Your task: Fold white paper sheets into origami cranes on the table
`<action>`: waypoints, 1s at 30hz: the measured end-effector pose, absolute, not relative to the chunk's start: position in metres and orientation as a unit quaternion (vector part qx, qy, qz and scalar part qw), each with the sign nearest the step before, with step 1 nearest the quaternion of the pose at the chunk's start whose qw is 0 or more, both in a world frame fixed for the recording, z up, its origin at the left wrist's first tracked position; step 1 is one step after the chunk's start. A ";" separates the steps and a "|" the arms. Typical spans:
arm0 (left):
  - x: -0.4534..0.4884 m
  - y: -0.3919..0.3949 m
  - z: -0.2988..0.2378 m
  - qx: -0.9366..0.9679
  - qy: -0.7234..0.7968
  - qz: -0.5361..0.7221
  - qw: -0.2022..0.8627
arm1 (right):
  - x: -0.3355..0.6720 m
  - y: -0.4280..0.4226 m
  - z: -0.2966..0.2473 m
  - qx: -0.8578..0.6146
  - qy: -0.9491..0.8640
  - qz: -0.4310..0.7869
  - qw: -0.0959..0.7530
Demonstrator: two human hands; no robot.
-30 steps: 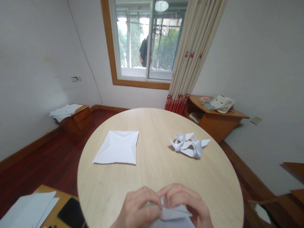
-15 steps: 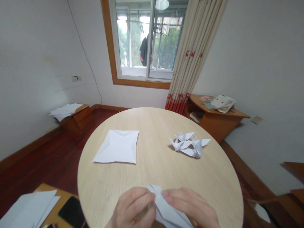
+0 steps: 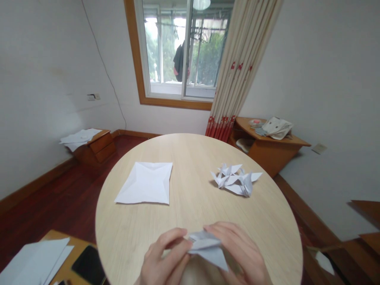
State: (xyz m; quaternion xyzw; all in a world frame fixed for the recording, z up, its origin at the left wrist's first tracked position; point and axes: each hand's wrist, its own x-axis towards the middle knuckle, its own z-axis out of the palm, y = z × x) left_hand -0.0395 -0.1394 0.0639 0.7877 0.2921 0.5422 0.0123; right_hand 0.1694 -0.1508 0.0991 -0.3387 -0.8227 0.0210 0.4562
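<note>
Basically, the small folded white paper piece (image 3: 208, 246) sat between left hand (image 3: 168, 255) and right hand (image 3: 242, 253), long axis roughly crosswise, one pointed flap toward lower right. Left fingers pinched its left end; right fingers lay over its right end (thumb mostly hidden, couldn't tell if pinching). Neither hand was nearer. Round pale-wood worktop (image 3: 190, 206) stretched ahead: creased square white sheet (image 3: 148, 185) well apart forward-left, spiky white paper figures (image 3: 233, 181) forward-right, near its rim.
</note>
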 end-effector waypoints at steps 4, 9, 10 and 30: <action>-0.030 -0.140 0.064 0.734 0.311 0.566 0.212 | 0.157 -0.152 0.095 -0.359 -0.801 0.063 0.475; -0.021 -0.142 0.061 0.550 0.395 0.571 0.465 | 0.151 -0.155 0.091 -0.418 -0.735 0.128 0.519; -0.020 -0.142 0.061 0.531 0.393 0.563 0.497 | 0.152 -0.155 0.091 -0.425 -0.727 0.137 0.521; -0.023 -0.131 0.052 0.459 0.412 0.528 0.584 | 0.160 -0.138 0.068 -0.501 -0.485 0.477 0.535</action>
